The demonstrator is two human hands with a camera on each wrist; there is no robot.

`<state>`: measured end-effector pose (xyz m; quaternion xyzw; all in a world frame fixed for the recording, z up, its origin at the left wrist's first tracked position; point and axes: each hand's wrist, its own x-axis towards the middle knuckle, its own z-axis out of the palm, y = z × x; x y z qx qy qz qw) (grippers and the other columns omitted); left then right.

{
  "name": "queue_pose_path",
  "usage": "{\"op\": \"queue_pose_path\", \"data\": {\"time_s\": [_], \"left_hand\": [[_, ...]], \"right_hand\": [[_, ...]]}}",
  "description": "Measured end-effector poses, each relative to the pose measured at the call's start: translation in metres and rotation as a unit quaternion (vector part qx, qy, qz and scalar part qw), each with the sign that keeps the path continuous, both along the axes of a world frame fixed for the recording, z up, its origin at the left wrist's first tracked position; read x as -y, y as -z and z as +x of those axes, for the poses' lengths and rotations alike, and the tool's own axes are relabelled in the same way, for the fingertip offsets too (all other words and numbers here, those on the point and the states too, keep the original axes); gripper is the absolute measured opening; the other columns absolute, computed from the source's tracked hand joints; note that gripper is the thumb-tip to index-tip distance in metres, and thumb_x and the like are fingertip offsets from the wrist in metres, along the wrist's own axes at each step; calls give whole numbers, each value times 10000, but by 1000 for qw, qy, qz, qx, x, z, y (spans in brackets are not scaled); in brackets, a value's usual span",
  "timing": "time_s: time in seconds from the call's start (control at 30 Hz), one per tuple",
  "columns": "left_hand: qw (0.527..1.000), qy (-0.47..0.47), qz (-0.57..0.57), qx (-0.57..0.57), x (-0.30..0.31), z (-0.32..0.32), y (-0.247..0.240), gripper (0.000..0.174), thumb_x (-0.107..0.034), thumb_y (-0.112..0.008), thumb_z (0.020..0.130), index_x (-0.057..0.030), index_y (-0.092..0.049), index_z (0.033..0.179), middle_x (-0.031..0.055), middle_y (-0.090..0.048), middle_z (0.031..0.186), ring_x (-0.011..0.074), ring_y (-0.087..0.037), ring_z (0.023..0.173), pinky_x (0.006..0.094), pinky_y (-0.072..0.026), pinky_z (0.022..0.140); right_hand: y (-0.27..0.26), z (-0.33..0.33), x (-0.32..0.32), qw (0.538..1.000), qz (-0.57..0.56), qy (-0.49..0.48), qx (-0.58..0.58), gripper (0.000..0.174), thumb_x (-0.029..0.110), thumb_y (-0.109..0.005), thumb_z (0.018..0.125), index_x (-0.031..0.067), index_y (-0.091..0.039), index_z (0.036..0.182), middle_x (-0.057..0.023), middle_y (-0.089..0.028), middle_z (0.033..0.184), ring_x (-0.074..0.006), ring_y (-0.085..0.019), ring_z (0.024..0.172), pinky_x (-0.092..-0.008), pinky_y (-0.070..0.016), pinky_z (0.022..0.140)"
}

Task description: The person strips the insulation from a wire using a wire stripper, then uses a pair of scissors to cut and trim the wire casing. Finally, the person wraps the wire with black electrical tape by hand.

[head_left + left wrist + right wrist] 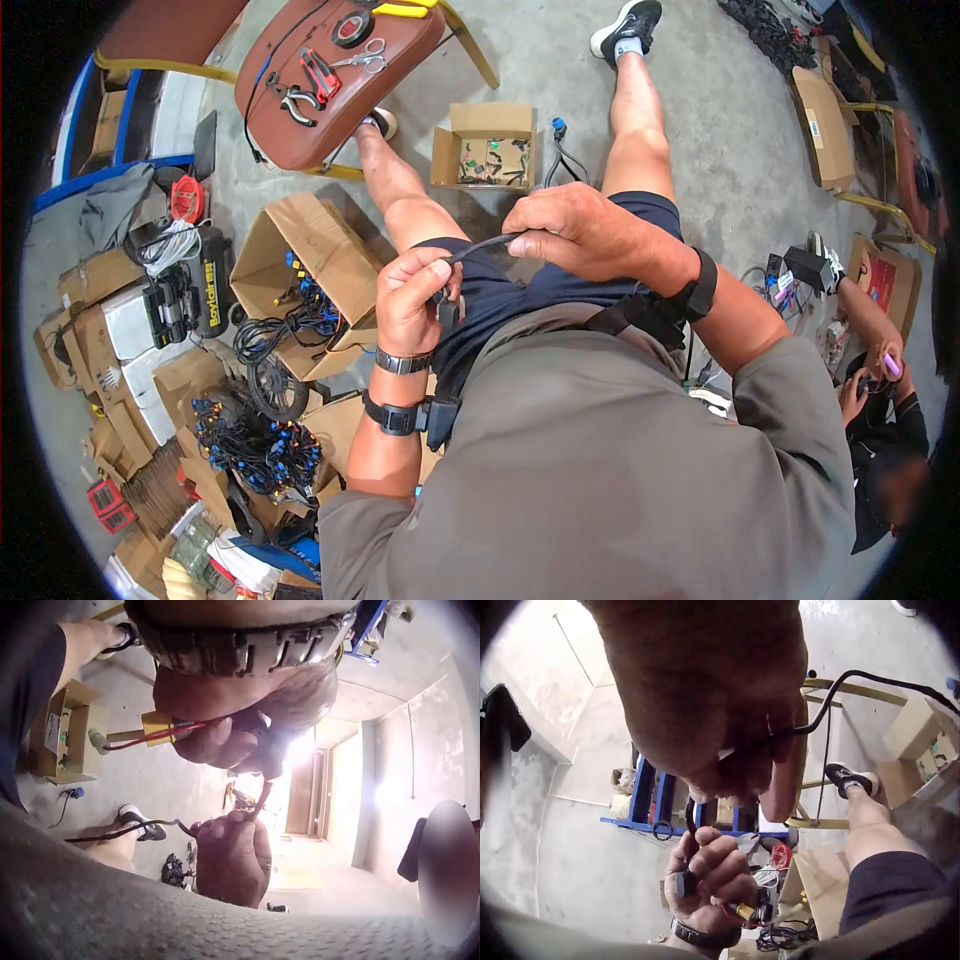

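Note:
A dark cable (485, 246) runs between the two hands above the lap. The left hand (408, 305) pinches one stretch of it between thumb and fingers. Beside its curled fingers is a black connector (684, 883), and a yellow connector (742, 910) with a red wire hangs by them. In the left wrist view a red wire (154, 736) leads from the left hand (225, 731) to a pale connector (97, 741). The right hand (575, 232) grips the cable's other stretch, and the cable (832, 694) continues past that hand in the right wrist view.
Ahead lies an open small carton (492, 118) with small parts. A brown chair (290, 60) holds pliers (298, 105), scissors (372, 58) and tape (351, 30). At the left are a tilted carton (330, 235) with cables and a cable heap (255, 445). Another person (875, 410) is at the right.

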<state>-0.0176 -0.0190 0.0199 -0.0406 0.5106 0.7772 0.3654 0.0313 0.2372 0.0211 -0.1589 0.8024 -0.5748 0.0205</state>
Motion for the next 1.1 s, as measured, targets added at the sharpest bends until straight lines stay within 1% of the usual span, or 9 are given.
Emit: {"op": "queue_pose_path", "data": {"time_s": [0.1, 0.3, 0.4, 0.63, 0.73, 0.83, 0.9, 1.0, 1.1], "left_hand": [[999, 5, -22, -34, 2, 0, 1, 112, -39, -648, 872, 30, -687, 952, 86, -683, 782, 116, -581, 613, 234, -451, 562], [987, 22, -95, -130, 7, -1, 2, 107, -44, -677, 867, 25, -700, 946, 43, -669, 755, 81, -561, 616, 207, -421, 550], [971, 43, -154, -176, 5, -1, -7, 97, -40, -686, 861, 20, -706, 934, 15, -647, 730, 75, -548, 607, 211, -412, 542], [856, 86, -272, -430, -6, 2, -22, 72, -23, -686, 851, 25, -701, 903, -9, -637, 726, 69, -557, 637, 236, -447, 577], [891, 80, -279, -349, -2, 2, -20, 61, -20, -684, 850, 24, -697, 889, -9, -640, 734, 57, -548, 648, 230, -440, 579], [942, 38, -226, -244, 1, 2, -15, 54, -20, -679, 849, 24, -692, 878, -17, -632, 724, 50, -538, 653, 222, -434, 590], [941, 82, -221, -245, 1, 1, -21, 81, -20, -666, 847, 32, -690, 904, -9, -625, 753, 46, -523, 649, 207, -400, 563], [934, 138, -207, -255, 2, 0, -24, 91, -18, -658, 844, 31, -691, 913, -9, -619, 765, 44, -516, 652, 201, -382, 558], [920, 186, -195, -285, 0, -3, -31, 83, -9, -657, 833, 27, -694, 898, -1, -618, 761, 56, -526, 660, 212, -394, 570]], "right_hand": [[-1, 0, 0, 999, -8, -21, 31, 122, 87, -648, 876, -7, -630, 951, -148, -633, 818, -321, -623, 756, -381, -491, 684], [-1, 2, -2, 975, -118, -73, 175, 156, 124, -593, 960, -30, -610, 941, -41, -593, 768, -113, -537, 753, -285, -448, 705], [5, 2, -4, 960, -150, -88, 218, 170, 132, -583, 974, -30, -607, 927, -8, -567, 764, -68, -490, 786, -264, -433, 721], [5, -1, -9, 971, -85, -103, 196, 163, 138, -597, 951, -24, -611, 947, -52, -585, 763, -108, -521, 750, -285, -443, 702], [1, -4, -8, 976, -59, -106, 181, 164, 143, -599, 945, -20, -617, 954, -84, -601, 770, -133, -548, 743, -303, -453, 696], [-2, -3, -4, 981, -53, -97, 158, 174, 147, -587, 950, -21, -627, 969, -102, -622, 786, -148, -572, 747, -312, -465, 698], [-2, -1, -3, 981, -57, -101, 153, 203, 156, -571, 962, -31, -643, 994, -97, -646, 803, -149, -586, 756, -308, -476, 707], [-1, -4, -6, 913, -169, -186, 321, 264, 174, -543, 983, -55, -656, 1052, -91, -686, 863, -145, -623, 776, -289, -502, 734], [2, -5, -8, 875, -185, -241, 377, 300, 183, -532, 993, -70, -660, 1091, -100, -709, 928, -152, -667, 809, -287, -530, 756]]}}
